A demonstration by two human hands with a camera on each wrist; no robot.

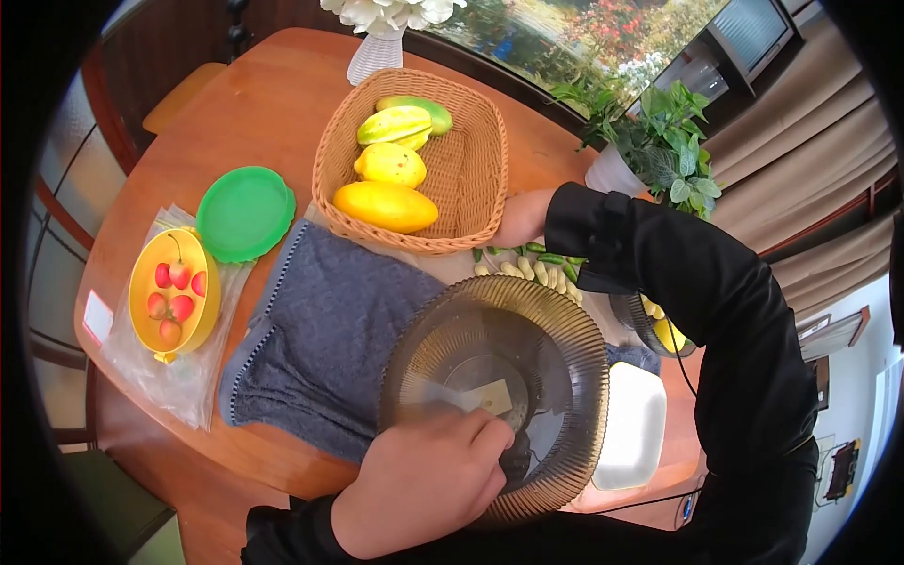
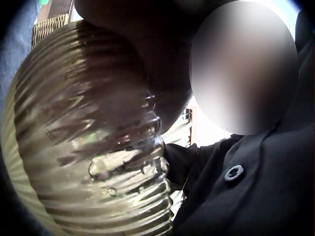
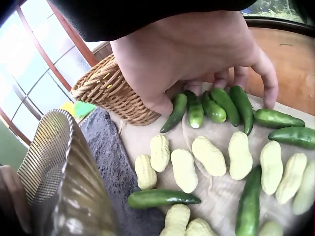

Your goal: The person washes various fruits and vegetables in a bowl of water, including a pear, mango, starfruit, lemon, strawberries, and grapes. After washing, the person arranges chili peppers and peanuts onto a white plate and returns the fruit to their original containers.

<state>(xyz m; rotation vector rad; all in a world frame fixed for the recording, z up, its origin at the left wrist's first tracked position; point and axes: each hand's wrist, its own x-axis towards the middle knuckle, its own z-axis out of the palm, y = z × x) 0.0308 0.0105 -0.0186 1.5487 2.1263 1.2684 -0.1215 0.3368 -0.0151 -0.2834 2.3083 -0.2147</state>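
My left hand grips the near rim of a ribbed, see-through amber bowl, its fingers reaching over the edge. The bowl is tilted, and its ribbed wall fills much of the left wrist view. Inside, a small pale rectangular patch shows. Beyond the bowl, my right hand bends down around a row of several green chili peppers, thumb at one side and fingers behind them. In the head view the basket and sleeve partly hide this hand. Peanuts in their shells lie in a row before it.
A wicker basket with yellow and green fruit stands beside my right hand. Left of it are a green lid, a yellow container of cherries and a grey towel. A white tray lies right of the bowl; a potted plant stands behind.
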